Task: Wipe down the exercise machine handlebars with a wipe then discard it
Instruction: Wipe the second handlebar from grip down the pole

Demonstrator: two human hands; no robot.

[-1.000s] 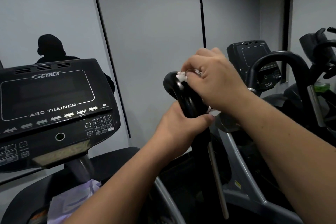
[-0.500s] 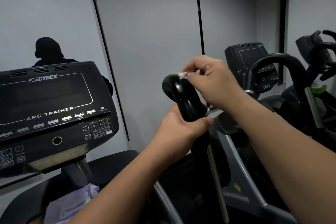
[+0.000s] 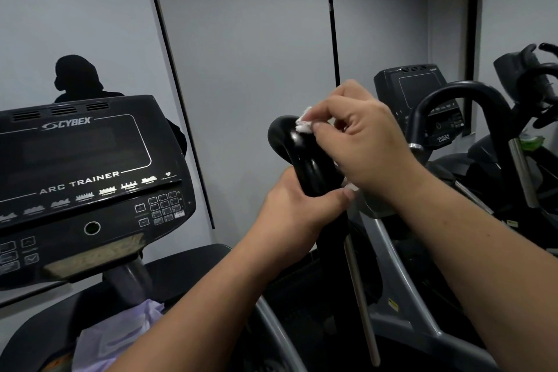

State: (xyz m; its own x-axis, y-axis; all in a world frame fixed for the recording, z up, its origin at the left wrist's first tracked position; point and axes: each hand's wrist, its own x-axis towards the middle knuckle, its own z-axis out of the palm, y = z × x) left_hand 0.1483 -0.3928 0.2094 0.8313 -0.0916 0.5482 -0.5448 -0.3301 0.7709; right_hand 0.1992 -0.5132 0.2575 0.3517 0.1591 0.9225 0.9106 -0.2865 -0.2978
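My left hand (image 3: 297, 208) has its grip wrapped around the black handlebar (image 3: 305, 157) of the exercise machine, low on the padded part, with the thumb lying across the near side of the bar. My right hand (image 3: 359, 142) comes in from the right and sits against the upper part of the same handlebar, just above my left. Its grip is closed on the white wipe (image 3: 304, 124): the fingertips pinch a crumpled bit of it against the rounded top of the bar, where the black surface shows a wet shine. Another small white scrap shows under the heel of my right hand, next to my left thumb; I cannot tell whether it is the same wipe.

To the left, the machine's console (image 3: 90, 178) faces me, marked CYBEX and ARC TRAINER, with a keypad at its lower right. Below it, in the tray under the console, lies a pale purple packet (image 3: 120, 332), partly covered by my left forearm. Behind the console a dark silhouette of a person (image 3: 75, 78) shows on the grey wall panel. Off to the right stands a second machine (image 3: 422, 93) with its own screen and a curved black bar.
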